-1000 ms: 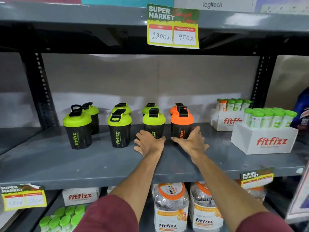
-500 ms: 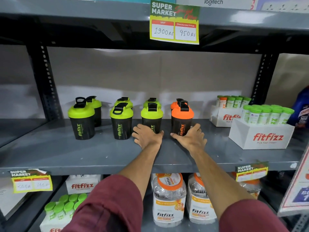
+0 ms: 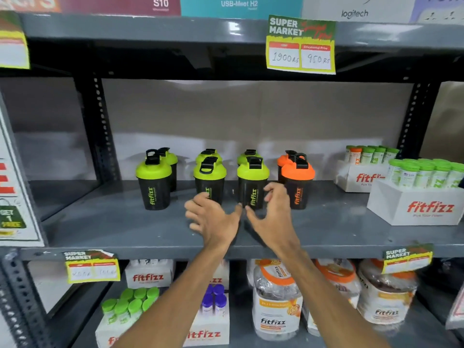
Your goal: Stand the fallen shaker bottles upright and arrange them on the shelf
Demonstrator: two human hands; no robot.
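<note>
Several black shaker bottles stand upright in two rows on the grey shelf. The front row has three green-lidded ones, left, middle and right, then an orange-lidded one. More lids show behind them. My left hand hovers open in front of the middle green bottle. My right hand hovers open between the right green bottle and the orange one. Neither hand touches a bottle.
Two white fitfizz boxes of green-capped tubes, near and far, stand at the shelf's right. A price sign hangs from the shelf above. Jars and more boxes fill the shelf below. A black upright post is at left.
Both hands have drawn back from the right green bottle and the orange bottle and spread their fingers. The camera view has shifted back and to the left.
</note>
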